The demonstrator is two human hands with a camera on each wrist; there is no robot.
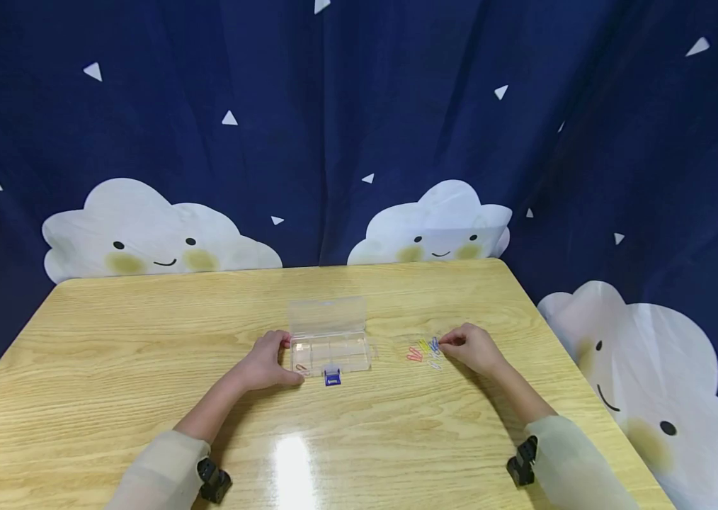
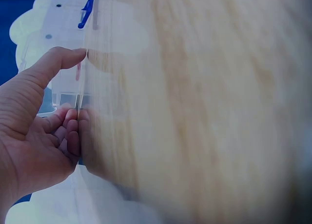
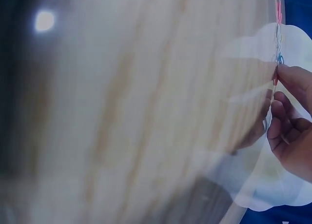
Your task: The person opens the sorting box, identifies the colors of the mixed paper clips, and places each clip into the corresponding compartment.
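Note:
A clear plastic compartment box [image 1: 359, 369] sits on the table, its clear lid [image 1: 327, 316] raised at the back and a blue latch [image 1: 332, 379] at the front. My left hand [image 1: 268, 361] grips the box's left end, thumb at the front corner and the other fingers curled by the side. Reddish paper clips [image 1: 300, 368] lie in the front left compartment. To the right, my right hand [image 1: 474, 348] has its fingertips at the blue paper clips [image 1: 434, 346]; I cannot tell if it pinches one. Beside these lie red paper clips [image 1: 414, 354], yellow ones [image 1: 423, 345] and whitish ones [image 1: 435, 365].
The wooden table [image 1: 359, 453] has a glossy top that reflects light. Behind it and along its right side hangs a dark blue curtain [image 1: 397, 106] with clouds and white triangles. Black wrist cameras [image 1: 214, 482] are strapped over both pale sleeves.

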